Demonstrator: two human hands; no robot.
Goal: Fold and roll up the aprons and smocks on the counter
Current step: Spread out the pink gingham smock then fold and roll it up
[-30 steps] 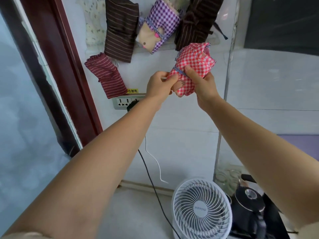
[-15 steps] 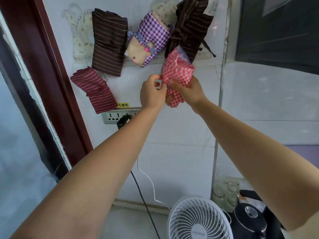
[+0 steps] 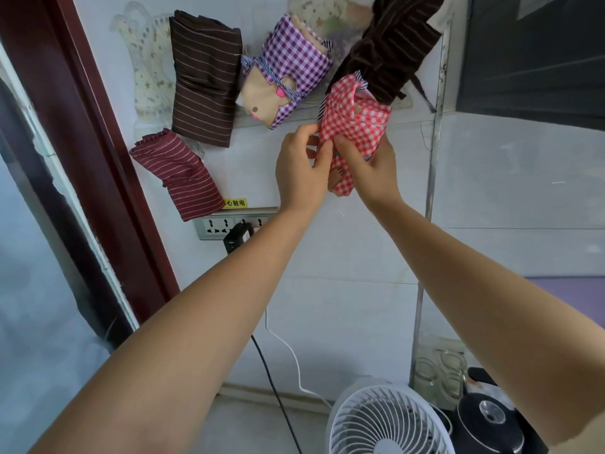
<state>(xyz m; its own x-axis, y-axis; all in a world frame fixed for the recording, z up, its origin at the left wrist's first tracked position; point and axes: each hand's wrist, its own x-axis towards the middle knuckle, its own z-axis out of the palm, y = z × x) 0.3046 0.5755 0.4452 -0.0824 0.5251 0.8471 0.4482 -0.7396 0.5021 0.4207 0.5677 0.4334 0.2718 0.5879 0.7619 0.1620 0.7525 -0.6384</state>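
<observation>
- Nearest, bottom edge: white desk fan [image 3: 389, 421], grille facing up toward the camera. Just right of it is a black kettle [image 3: 487, 424], with clear glass jars [image 3: 438, 368] behind.
- A black cable [image 3: 278, 394] and a white cable [image 3: 288, 348] run down the white wall to the floor line.
- Both bare forearms reach up and forward, and the hands meet on one item.
- Red checked bundle [image 3: 357, 122]: held in the air in front of the wall, clear of any table. It is rolled, with a blue-striped trim showing at the top.
- Left hand [image 3: 301, 178]: thumb and fingers pinch the cloth edge on the bundle's left side.
- Right hand [image 3: 370, 172]: fingers curled round the bundle's lower half, gripping from below and right.
- Behind the hands: grey socket strip [image 3: 222, 222] with a black plug [image 3: 237, 237] in it and a yellow label [image 3: 235, 202] above.
- Further up the wall are rolled pieces: maroon striped roll [image 3: 178, 175] lowest and leftmost, brown striped roll [image 3: 204, 80], and purple checked roll [image 3: 291, 67] with an animal-face patch.
- Dark brown striped roll [image 3: 393, 50] sits directly above the red bundle. Contact between the two cannot be told.
- Far left: dark red door frame [image 3: 82, 126].
</observation>
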